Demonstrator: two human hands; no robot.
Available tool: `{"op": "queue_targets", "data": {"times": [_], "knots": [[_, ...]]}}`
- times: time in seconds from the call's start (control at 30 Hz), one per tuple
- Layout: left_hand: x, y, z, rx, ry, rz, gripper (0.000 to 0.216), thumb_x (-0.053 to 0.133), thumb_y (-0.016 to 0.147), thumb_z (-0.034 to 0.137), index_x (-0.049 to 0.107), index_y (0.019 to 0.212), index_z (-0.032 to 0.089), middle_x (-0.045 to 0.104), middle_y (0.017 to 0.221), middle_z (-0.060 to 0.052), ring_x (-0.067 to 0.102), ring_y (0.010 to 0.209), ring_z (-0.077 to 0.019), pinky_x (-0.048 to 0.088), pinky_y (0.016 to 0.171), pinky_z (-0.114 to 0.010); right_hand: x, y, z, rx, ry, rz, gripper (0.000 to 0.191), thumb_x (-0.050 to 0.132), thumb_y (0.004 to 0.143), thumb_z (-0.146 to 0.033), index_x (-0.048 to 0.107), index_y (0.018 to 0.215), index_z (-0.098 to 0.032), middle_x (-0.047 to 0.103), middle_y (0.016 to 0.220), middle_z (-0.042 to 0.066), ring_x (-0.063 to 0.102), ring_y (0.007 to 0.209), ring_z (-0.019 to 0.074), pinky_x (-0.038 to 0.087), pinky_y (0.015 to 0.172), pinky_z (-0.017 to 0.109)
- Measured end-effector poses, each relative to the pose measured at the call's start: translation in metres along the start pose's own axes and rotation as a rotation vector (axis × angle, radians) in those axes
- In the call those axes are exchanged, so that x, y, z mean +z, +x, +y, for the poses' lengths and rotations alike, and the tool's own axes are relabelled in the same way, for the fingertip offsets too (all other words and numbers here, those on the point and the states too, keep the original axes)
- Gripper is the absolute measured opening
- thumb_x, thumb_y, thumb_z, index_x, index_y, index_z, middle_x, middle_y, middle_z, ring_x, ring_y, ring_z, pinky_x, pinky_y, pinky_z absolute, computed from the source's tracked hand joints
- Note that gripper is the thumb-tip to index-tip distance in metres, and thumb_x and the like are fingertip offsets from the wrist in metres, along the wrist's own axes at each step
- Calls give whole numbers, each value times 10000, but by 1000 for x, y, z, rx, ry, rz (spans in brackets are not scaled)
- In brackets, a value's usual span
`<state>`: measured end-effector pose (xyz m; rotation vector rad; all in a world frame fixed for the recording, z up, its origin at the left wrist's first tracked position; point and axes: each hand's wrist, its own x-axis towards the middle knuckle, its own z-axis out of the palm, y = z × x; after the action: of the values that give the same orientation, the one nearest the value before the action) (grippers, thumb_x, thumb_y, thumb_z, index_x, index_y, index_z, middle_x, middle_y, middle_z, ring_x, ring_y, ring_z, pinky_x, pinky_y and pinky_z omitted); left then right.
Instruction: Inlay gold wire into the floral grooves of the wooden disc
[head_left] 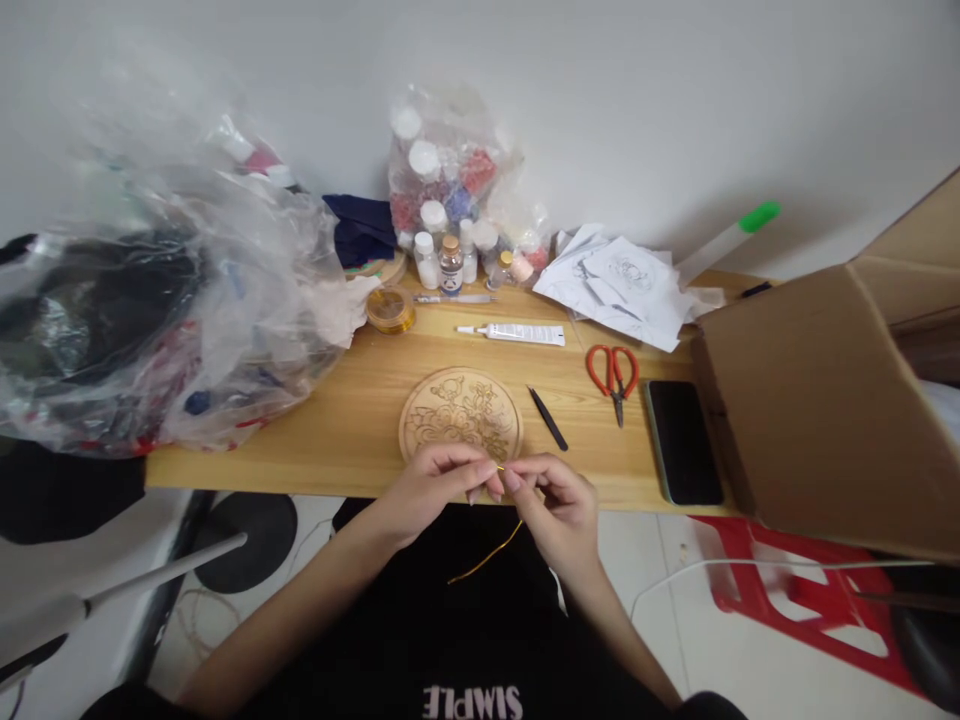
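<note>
A thin gold wire (486, 563) is pinched between the fingertips of my left hand (450, 478) and my right hand (556, 500), which nearly meet at the table's front edge. Its loose end hangs in a curve below my right hand. Right behind my hands lies a round wooden board (459, 405) with a line drawing of figures and swirls; my left hand covers its front rim. Black tweezers (548, 418) lie to the right of the board. Farther right are red-handled pliers (614, 378), their jaws toward me.
A glue tube (525, 334), a spool of gold wire (391, 309) and a pen (455, 298) lie behind the board. Small bottles (451, 265) and bags stand by the wall. A phone (683, 442) and a cardboard box (810, 400) are at right, a large plastic bag (247, 290) at left.
</note>
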<state>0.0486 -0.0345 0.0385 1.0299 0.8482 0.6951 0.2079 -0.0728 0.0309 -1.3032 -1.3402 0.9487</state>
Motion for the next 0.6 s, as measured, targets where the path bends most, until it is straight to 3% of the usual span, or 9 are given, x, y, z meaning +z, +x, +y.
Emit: {"op": "queue_targets", "data": {"times": [0.1,0.17,0.3,0.43,0.6], "knots": [[3,-5,-1,21,53,88,236,556,868,291,681,701,180,638,681,9,531,637,-89,428,644,-226,-3,0,2,-38,-70,20,56,634,843,-218,683,839,-191,557,537,-54,510,474,70,439,469,177],[4,-7,-1,91,207,148,236,545,883,275,683,715,180,644,708,0,571,691,-110,444,674,-243,-6,1,4,-65,-126,37,47,640,837,-214,680,829,-190,578,547,-48,525,482,74,446,476,180],[2,-5,-7,379,780,278,255,498,939,272,669,780,170,655,792,-31,610,776,-156,478,725,-301,-15,8,17,-117,-258,65,43,646,830,-208,685,819,-196,637,597,-30,558,501,85,468,505,194],[-8,3,-21,601,1267,430,219,498,952,294,661,1007,157,683,1013,-97,617,962,-236,491,849,-411,-18,20,39,-171,-391,104,79,624,834,-206,701,845,-200,711,709,11,617,556,113,500,559,225],[-13,7,-31,632,1423,375,285,520,932,294,631,1123,112,619,1229,-160,552,1183,-300,453,978,-469,-13,30,56,-202,-486,115,130,585,860,-244,706,850,-196,715,690,22,633,545,132,509,549,238]]}}
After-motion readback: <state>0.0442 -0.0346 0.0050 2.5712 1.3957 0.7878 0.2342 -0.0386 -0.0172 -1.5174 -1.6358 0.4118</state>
